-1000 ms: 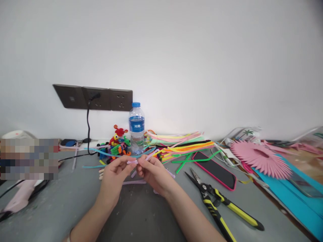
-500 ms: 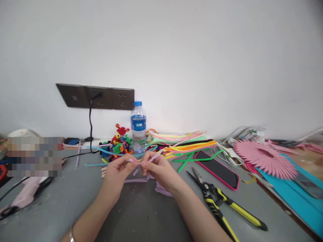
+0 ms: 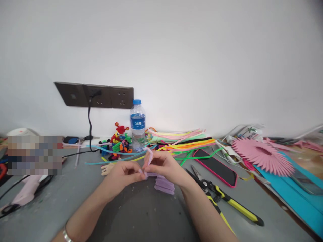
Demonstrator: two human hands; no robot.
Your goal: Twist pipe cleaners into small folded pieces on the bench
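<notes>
Between my two hands is a light purple fuzzy stem (image 3: 149, 157), bent, with one end sticking up above my right fingers. My left hand (image 3: 126, 175) pinches its lower end between thumb and forefinger. Close beside it, my right hand (image 3: 164, 166) pinches the stem higher up. Several short purple pieces (image 3: 164, 185) lie side by side on the grey table (image 3: 147, 215), just below my right hand. A small pale wooden hand (image 3: 107, 169) lies left of my left hand.
Behind my hands stand a water bottle (image 3: 138, 126) and colourful fuzzy figures (image 3: 119, 143). Bundled coloured stems (image 3: 186, 144) lie along the wall. To the right are a pink-edged phone (image 3: 215, 168), yellow-black pliers (image 3: 227, 198) and a pink pleated paper ring (image 3: 262, 156).
Both hands have moved slightly down, and the left also to the right. The purple stem's free end now points up instead of slanting right. More of the purple pieces show.
</notes>
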